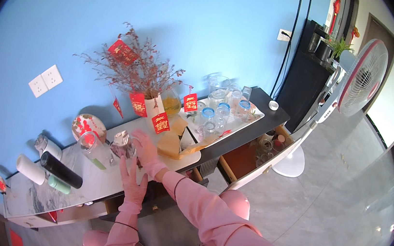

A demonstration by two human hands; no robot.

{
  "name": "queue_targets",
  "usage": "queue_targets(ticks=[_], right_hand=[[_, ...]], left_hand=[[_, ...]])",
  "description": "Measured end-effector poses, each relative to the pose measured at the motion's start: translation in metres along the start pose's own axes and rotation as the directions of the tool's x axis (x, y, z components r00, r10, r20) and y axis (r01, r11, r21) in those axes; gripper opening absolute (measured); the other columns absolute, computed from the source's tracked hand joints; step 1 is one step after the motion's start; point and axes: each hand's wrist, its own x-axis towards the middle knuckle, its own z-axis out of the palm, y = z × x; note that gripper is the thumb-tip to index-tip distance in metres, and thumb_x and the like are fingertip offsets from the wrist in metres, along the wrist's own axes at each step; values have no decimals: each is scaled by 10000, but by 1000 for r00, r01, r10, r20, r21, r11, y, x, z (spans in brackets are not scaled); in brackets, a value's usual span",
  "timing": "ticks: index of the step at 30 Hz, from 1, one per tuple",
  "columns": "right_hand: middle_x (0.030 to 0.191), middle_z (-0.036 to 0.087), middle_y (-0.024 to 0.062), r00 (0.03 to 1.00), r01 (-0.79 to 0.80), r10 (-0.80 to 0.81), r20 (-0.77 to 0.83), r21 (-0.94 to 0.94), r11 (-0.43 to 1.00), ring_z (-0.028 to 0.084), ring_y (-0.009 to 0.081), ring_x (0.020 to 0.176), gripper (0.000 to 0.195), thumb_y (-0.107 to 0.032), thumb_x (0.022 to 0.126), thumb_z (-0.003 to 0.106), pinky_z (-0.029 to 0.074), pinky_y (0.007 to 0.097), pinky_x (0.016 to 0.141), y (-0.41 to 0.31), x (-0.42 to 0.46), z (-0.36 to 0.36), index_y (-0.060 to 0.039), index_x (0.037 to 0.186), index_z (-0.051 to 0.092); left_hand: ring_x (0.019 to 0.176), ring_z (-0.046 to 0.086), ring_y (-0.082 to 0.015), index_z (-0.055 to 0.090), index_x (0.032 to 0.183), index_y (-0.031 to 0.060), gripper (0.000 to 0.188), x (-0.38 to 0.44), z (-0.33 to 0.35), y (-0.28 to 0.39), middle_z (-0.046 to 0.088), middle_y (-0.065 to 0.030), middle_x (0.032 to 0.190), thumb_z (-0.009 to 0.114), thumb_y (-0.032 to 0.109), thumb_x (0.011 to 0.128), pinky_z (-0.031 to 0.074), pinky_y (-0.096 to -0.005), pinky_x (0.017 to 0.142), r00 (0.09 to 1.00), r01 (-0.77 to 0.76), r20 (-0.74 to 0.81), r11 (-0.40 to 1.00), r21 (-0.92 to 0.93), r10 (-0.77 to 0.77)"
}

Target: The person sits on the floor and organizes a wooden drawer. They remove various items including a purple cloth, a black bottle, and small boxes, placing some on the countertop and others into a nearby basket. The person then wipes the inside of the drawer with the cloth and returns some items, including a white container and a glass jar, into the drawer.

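Note:
A crumpled silver foil package (122, 143) stands on the light marble-patterned cabinet top (99, 181). My left hand (133, 185), in a pink glove, is at its near side with fingers spread and tips close to the foil. At the package's right side is my right hand (145, 150), also gloved; whether its fingers grip the foil cannot be told. Left of the package, a clear glass jar (89, 147) stands before a round decorated plate (89, 128). Brown paper packaging (171, 143) lies right of my right hand, below a white vase (155, 107) of dried red branches.
A white tray (231, 128) holds several glasses and blue-rimmed jars. An open drawer (239, 166) with glassware juts out at right, near a standing fan (364, 78). A black bottle (61, 169), a white bottle (31, 169) and a green container (59, 184) stand at left.

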Motion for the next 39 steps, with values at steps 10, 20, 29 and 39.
queue_targets(ticks=[10, 20, 29, 39], right_hand=[[1075, 665, 122, 964, 105, -124, 234, 96, 990, 634, 275, 1006, 225, -50, 882, 603, 506, 328, 880, -45, -12, -181, -60, 1098, 666], [1112, 666, 125, 881, -393, 102, -462, -593, 703, 631, 275, 1037, 263, -64, 850, 593, 496, 349, 920, 174, 36, -491, -76, 1101, 671], [1477, 304, 187, 896, -444, 171, -411, -853, 274, 374, 418, 1288, 684, -114, 779, 657, 412, 434, 1046, 277, 142, -542, -175, 1413, 405], [1460, 349, 198, 745, -652, 357, -564, -729, 210, 404, 448, 1286, 494, -203, 833, 613, 407, 454, 1042, 345, 174, -597, -200, 1316, 512]], left_hand=[[1396, 235, -462, 605, 1226, 89, 430, 12, 47, -46, 365, -168, 1479, 627, 73, 797, 202, -569, 1140, 994, -103, 72, 872, 478, 78], [1341, 351, -443, 540, 1261, 45, 372, 11, 64, -35, 447, -192, 1414, 538, 26, 890, 294, -531, 1100, 990, -139, 74, 902, 408, 119], [1298, 407, -428, 461, 1344, 31, 444, 3, 57, -41, 446, -197, 1412, 526, 191, 935, 327, -518, 1074, 975, -189, 187, 891, 413, 120], [1250, 452, -413, 445, 1357, 19, 586, 3, 59, -46, 470, -210, 1377, 460, 453, 963, 354, -506, 1048, 958, -178, 276, 922, 343, 82]])
